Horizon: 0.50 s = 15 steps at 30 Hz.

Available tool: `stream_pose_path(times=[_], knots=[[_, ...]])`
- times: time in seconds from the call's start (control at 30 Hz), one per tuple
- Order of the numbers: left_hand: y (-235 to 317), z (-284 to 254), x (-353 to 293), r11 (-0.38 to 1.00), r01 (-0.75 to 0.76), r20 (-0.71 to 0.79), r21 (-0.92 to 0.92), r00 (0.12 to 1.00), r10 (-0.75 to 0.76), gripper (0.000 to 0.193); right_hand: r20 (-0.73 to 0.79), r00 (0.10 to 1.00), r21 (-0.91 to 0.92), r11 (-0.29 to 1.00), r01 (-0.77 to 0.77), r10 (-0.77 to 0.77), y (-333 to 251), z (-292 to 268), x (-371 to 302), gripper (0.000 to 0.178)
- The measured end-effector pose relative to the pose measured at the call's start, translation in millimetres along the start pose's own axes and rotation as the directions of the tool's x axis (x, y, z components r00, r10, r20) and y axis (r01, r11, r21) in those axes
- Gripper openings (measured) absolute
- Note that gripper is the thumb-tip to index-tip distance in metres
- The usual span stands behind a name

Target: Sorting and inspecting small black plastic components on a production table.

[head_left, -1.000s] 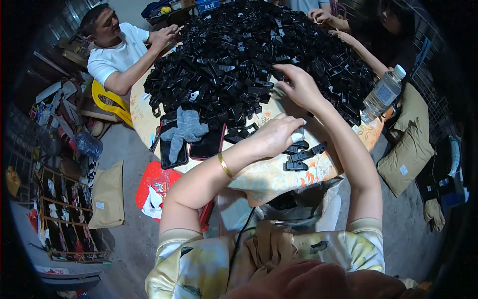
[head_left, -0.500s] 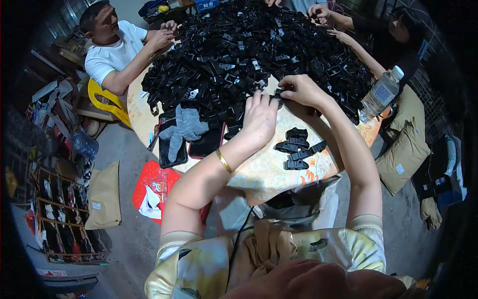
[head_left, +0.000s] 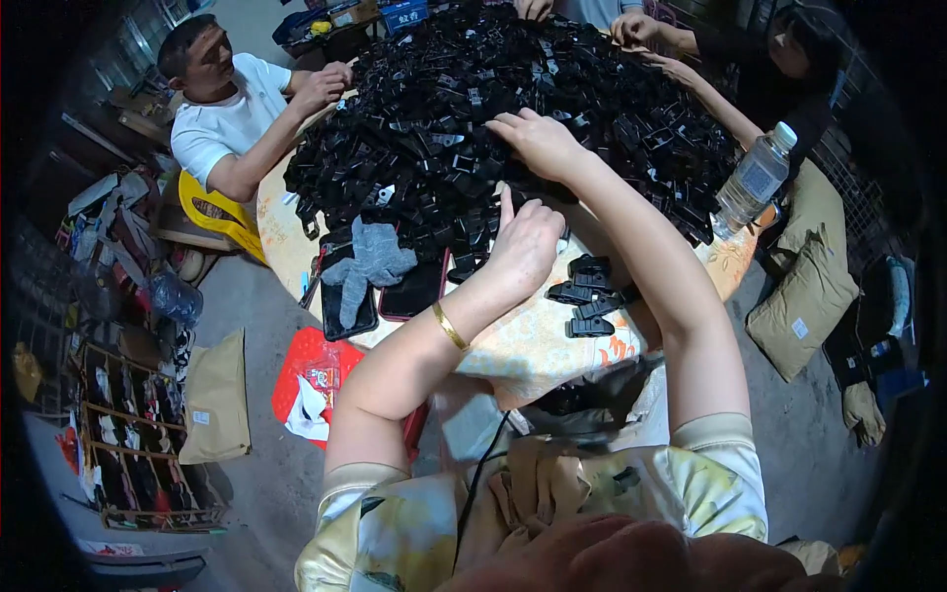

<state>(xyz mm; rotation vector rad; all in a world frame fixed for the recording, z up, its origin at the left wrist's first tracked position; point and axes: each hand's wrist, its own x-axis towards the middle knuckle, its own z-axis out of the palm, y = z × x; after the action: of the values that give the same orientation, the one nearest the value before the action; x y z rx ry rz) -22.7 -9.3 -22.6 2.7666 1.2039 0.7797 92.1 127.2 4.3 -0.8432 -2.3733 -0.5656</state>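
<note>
Black heaped parts (head_left: 424,148) are overlapped by the right hand (head_left: 543,143), the left hand (head_left: 531,247) held apart beside pale tabletop (head_left: 518,331) at their near edge; neither grip can be told.

Around your pale worktop (head_left: 278,237) lies grey floor (head_left: 258,321), a yellow chair (head_left: 234,227) left, wire mesh (head_left: 850,202) right.

On that round counter (head_left: 518,340), the right grip (head_left: 543,145) hangs over piled black parts (head_left: 449,94); a clear bottle (head_left: 755,183) sits at three o'clock.
</note>
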Motion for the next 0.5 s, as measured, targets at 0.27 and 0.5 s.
stream_pose_path(times=[0.27, 0.5], knots=[[-3, -1, 8, 0.899, 0.128, -0.246, -0.418, 0.937, -0.248, 0.013, -0.089, 0.963, 0.226, 0.947, -0.228, 0.253, 10, -21, -19, 0.026], [-20, -9, 14, -0.104, 0.198, 0.223, -0.975, 0.828, -0.514, 0.027, 0.387, 0.806, 0.774, 0.317, -0.548, 0.449, -11, -104, -67, 0.024]])
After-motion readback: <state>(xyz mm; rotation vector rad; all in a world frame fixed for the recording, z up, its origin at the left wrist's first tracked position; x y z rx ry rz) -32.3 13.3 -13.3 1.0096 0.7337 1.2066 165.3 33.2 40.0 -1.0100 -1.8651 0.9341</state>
